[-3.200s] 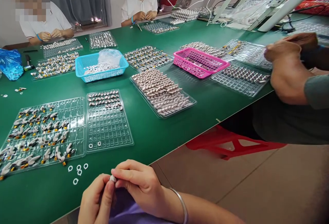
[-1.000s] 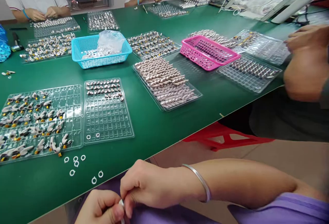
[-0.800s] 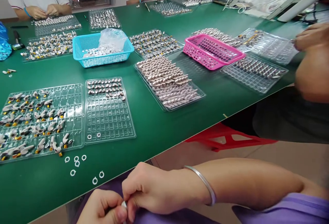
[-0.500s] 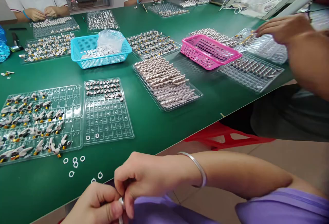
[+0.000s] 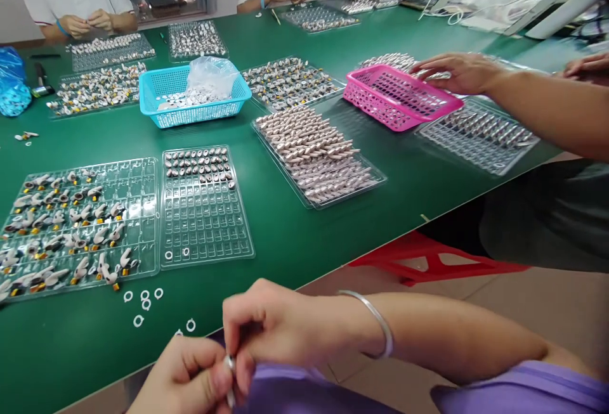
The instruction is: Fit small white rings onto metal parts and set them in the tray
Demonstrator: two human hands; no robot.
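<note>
green table [image 5: 314,239]: near edge beyond the hands.
left hand [image 5: 190,373]: finger and thumb pinched on the small pale part [image 5: 230,362]; wrist cut off.
right hand [image 5: 273,325]: bent fingers closed on it too.
small pale part: between hands, above lap [image 5: 304,395]; step apparently fitting or checking; next move calls for steady fingertip pressure; mostly hidden.
white rings [image 5: 138,321]: loose, one partly covered.
</note>
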